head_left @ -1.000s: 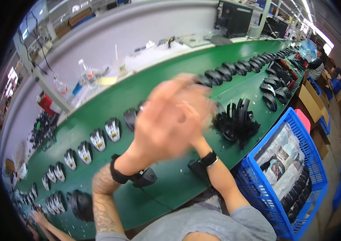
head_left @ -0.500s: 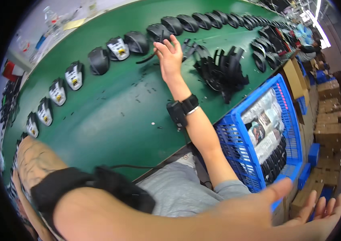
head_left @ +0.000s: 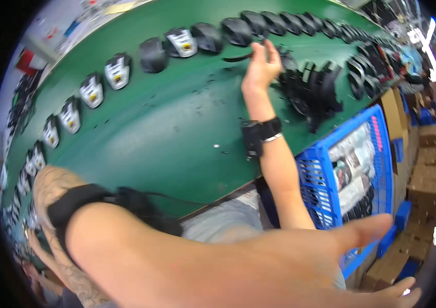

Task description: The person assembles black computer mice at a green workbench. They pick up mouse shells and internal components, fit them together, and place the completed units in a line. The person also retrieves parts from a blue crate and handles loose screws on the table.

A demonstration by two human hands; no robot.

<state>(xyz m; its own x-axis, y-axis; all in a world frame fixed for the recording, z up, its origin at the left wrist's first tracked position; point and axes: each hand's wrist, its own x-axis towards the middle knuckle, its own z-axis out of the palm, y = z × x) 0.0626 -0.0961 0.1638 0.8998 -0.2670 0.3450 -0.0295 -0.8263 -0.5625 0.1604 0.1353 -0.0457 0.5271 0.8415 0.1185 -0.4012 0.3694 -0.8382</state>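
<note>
My right hand (head_left: pixel 263 64), with a black wrist device below it, is raised over the far part of the green table. Its fingers are closed on a thin curved black plastic strip (head_left: pixel 237 58), which sticks out to the left, just below a row of black computer mice (head_left: pixel 237 32). To the right of that hand lies a heap of curved black plastic pieces (head_left: pixel 311 92). Very close to the camera, my left hand (head_left: pixel 300 256) fills the lower part of the view, blurred, thumb and fingers spread with nothing visible in them. A black band (head_left: pixel 77 205) circles that wrist.
White-and-black mouse shells (head_left: pixel 118 71) continue the curving row to the left on the green table (head_left: pixel 177 138). A blue crate (head_left: pixel 326 174) with wrapped packs stands at the right edge, cardboard boxes (head_left: pixel 423 190) beyond. Other people's hands (head_left: pixel 33 272) show at lower left.
The whole view has shifted, so the table's contents appear farther right and higher. My right hand and the strip have moved slightly right along the row. My left hand looks larger and lower.
</note>
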